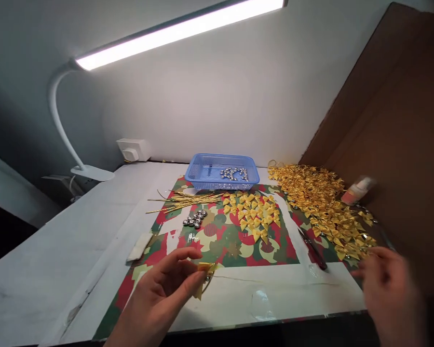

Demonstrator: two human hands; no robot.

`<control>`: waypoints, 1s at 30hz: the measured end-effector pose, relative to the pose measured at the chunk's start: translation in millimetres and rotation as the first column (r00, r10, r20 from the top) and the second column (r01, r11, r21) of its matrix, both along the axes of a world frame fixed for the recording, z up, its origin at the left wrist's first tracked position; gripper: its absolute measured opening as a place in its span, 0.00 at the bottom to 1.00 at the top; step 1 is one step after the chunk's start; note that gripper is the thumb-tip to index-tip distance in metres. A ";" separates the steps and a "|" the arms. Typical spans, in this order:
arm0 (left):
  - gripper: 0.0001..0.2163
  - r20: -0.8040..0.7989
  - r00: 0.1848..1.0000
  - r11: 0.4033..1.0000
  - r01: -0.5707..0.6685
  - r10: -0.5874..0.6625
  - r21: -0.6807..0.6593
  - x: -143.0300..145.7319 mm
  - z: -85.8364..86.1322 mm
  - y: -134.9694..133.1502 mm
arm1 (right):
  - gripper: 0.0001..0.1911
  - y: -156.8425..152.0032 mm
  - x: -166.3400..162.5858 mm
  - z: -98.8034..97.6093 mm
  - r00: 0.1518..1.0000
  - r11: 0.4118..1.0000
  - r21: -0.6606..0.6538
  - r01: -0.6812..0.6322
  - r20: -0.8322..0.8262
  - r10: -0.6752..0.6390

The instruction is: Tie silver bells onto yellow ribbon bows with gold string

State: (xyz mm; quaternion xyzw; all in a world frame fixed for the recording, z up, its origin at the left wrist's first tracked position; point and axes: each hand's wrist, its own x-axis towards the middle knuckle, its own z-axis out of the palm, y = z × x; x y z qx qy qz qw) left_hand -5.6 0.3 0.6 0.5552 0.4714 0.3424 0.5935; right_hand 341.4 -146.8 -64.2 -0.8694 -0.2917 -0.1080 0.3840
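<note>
My left hand [161, 289] pinches a small yellow ribbon bow [207, 273] with a bell at its knot, held just above the near edge of the patterned mat [224, 241]. A thin gold string [260, 280] trails to the right from the bow. My right hand [386, 284] is blurred at the lower right, next to the big heap of finished yellow bows [321, 202]; its fingers are smeared. Loose yellow bows [255, 212] lie in the mat's middle. A cluster of silver bells [195, 218] sits to their left, beside a bundle of gold strings [188, 200].
A blue mesh basket [202, 171] with silver bells stands at the back of the mat. Dark-handled scissors [313, 248] lie right of the mat. A small glue bottle [356, 190] leans by the brown board at right. A white desk lamp [90, 171] stands at left.
</note>
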 end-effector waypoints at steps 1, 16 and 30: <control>0.11 0.017 1.000 1.000 0.009 -0.009 -0.014 4.2 2.6 -3.3 | 0.20 7.6 -2.1 -5.6 1.000 0.999 -0.038 -0.030 -0.005 0.029; 0.15 0.104 0.992 0.973 0.097 -0.077 -0.209 2.7 19.0 -24.1 | 0.19 33.7 -43.5 -16.1 0.957 0.943 -0.163 -0.290 -0.047 0.286; 0.10 0.156 0.973 0.927 0.212 -0.171 -0.310 -11.5 12.6 -16.7 | 0.10 39.2 -151.1 31.2 0.483 0.481 0.063 -0.874 0.026 0.875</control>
